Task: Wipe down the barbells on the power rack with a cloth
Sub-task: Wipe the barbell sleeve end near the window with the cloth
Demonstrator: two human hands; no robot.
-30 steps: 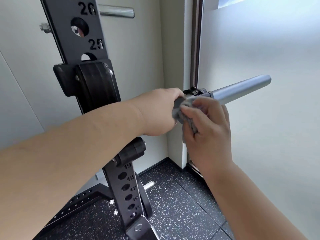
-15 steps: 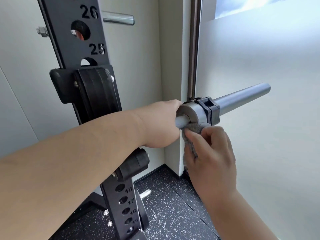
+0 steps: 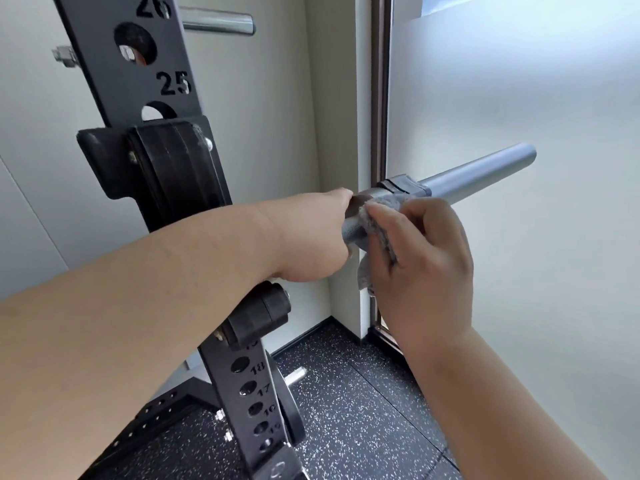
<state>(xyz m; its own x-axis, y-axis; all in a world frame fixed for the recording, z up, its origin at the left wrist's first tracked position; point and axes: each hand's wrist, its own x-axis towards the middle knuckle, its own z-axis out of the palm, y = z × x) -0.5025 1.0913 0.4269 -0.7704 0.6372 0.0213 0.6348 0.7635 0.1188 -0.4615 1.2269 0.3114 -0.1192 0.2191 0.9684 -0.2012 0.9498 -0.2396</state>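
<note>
We look down along both forearms at the barbell (image 3: pixel 478 171), whose smooth grey sleeve runs up and to the right, its free end out in front of a frosted pane (image 3: pixel 554 271). A black clamp collar (image 3: pixel 403 187) sits round the sleeve just beside its inner shoulder. Our left hand (image 3: pixel 311 237) is closed round the knurled shaft, back of the hand toward us (the fingers themselves wrap the far side, out of sight), and a short stretch of knurling shows between the two hands. Our right hand (image 3: pixel 426 268) grasps a grey cloth (image 3: pixel 383 237): the thumb presses it onto the near side of the bar at the shoulder, just under the collar. The other fingers are curled over the cloth, and a loose tail of it hangs below the bar beside the palm. Behind the left forearm stands the black rack upright (image 3: pixel 162 84), leaning in the wide lens, with holes numbered 26 and 25 above and 18, 17, 16 lower down. A black J-hook (image 3: pixel 173 168) is fixed on it just above the forearm; whether the bar rests in it we cannot tell, since the arm covers that spot. A chrome peg (image 3: pixel 218 24) juts out near the top of the upright. Below lies a black speckled floor (image 3: pixel 346 410).
</note>
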